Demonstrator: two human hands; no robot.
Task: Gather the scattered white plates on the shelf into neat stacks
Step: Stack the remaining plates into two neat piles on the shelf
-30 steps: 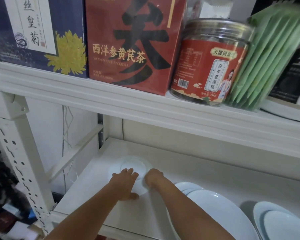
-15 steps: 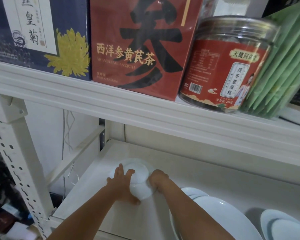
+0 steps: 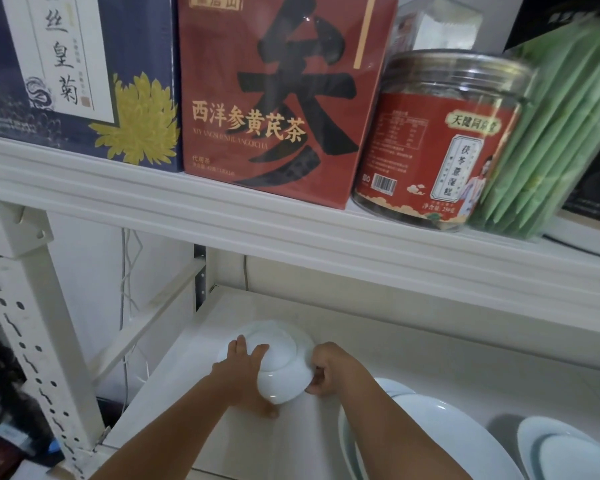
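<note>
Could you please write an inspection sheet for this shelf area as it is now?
Surface: white lower shelf, partly bare.
Job's things: small plate tilted, held; large plate stack; another plate stack at right.
Clutter: blue box, red box, jar, green packets on upper shelf.
Hands: left hand and right hand grip the small plate.
Cables: white wires behind frame.
Surroundings: perforated white post.

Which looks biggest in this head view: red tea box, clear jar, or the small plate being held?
1. Red tea box.
2. Clear jar.
3. Small plate, held by left hand and right hand; it sits farther away, so true size is unsure.
</note>
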